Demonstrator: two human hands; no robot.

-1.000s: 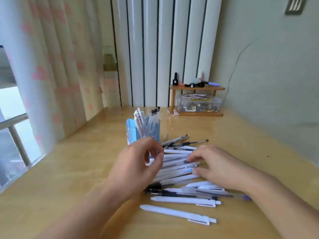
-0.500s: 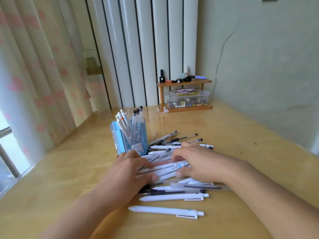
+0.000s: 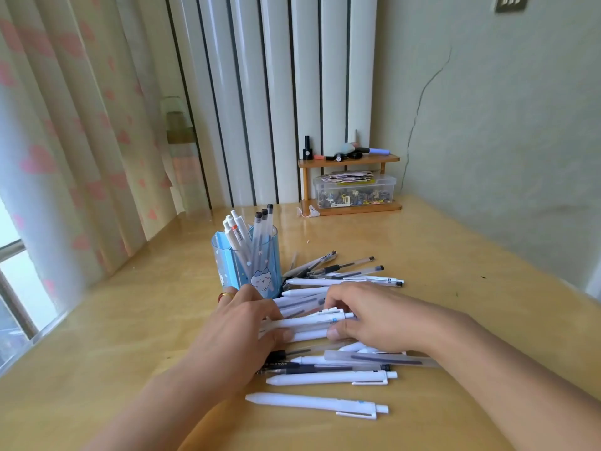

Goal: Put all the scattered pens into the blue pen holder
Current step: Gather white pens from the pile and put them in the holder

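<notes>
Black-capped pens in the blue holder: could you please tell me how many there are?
3, side by side in the blue pen holder: left one, middle one, right one. More may be hidden.

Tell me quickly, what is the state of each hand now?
Left hand: closed on a bundle of white pens, gripping its left end.
Right hand: closed on the same bundle, thumb under, fingers curled over.

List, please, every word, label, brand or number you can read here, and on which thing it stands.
None can be read.
Black pen: pale lettering, too blurred.
White pen in the blue pen holder: dark print, too small.
Clear box on the wooden shelf: yellow label, too small.
</notes>
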